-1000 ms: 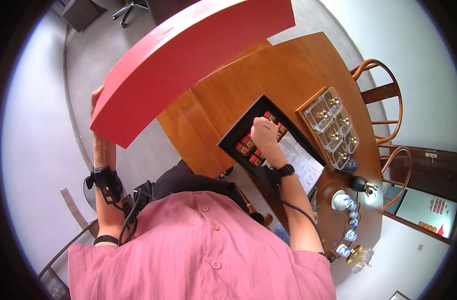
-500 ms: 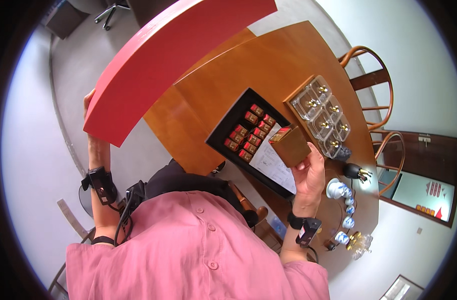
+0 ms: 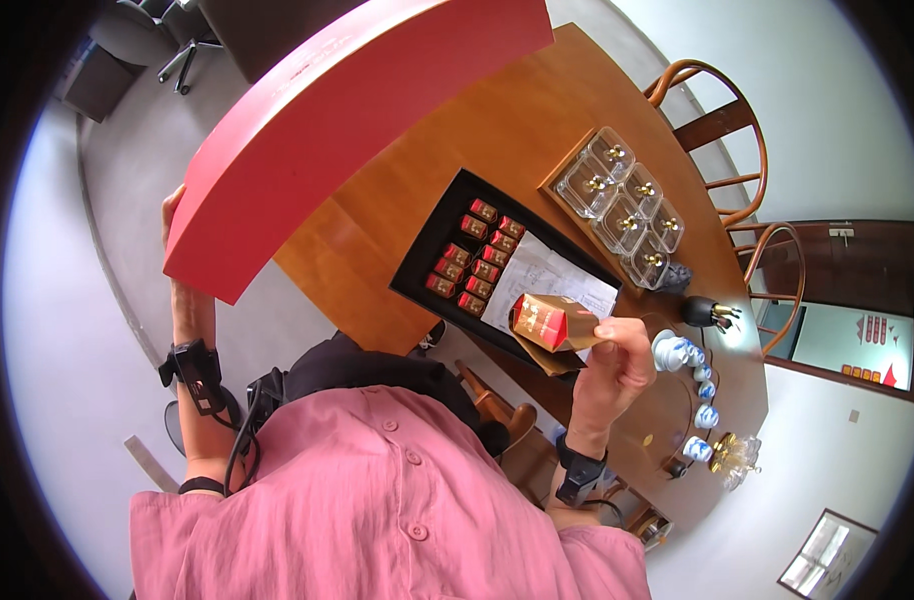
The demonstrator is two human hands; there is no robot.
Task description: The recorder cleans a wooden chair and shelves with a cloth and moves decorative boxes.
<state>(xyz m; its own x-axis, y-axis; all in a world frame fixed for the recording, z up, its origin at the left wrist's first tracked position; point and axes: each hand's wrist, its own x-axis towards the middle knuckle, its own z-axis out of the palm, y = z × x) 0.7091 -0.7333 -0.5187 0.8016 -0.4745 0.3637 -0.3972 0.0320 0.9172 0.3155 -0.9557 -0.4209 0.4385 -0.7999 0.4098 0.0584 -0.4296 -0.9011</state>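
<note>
My left hand [image 3: 171,208], mostly hidden, grips the near end of a large flat red box [image 3: 347,160] held up at a slant on the left. My right hand [image 3: 617,375] pinches a small gold-brown and red carton [image 3: 549,324] between thumb and fingers, above the near right edge of a black tray [image 3: 417,265]. The carton's red-and-gold face now shows. Several small red and gold boxes [image 3: 472,262] stand in rows at the tray's left, and white paper sheets [image 3: 552,275] lie at its right.
The wooden table [image 3: 497,110] carries a wooden board with clear lidded containers [image 3: 625,212], a black pot of tools [image 3: 707,312], and blue-white cups [image 3: 707,415]. Wooden chairs [image 3: 722,125] stand beyond its right edge.
My right hand has moved slightly left and down, turning the carton so its red-and-gold face shows. The red box stays in my left hand. The view has shifted slightly.
</note>
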